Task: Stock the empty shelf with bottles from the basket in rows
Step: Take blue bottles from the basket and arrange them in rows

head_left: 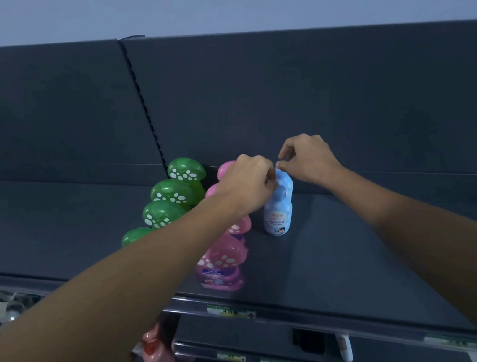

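Observation:
Two blue bottles stand one behind the other on the dark shelf (338, 253). My left hand (246, 184) pinches the cap of the front blue bottle (278, 216). My right hand (307, 157) pinches the top of the rear blue bottle (287, 181). To their left runs a row of pink mushroom-capped bottles (222, 261), partly hidden by my left forearm. Further left stands a row of green mushroom-capped bottles (172, 192). The basket is out of view.
The shelf's dark back panel (282, 104) rises right behind the bottles. Bare shelf surface stretches to the right of the blue bottles. Price labels (231, 311) line the front edge. Lower shelves hold more bottles (155, 351), and packaged goods (6, 305) sit at the lower left.

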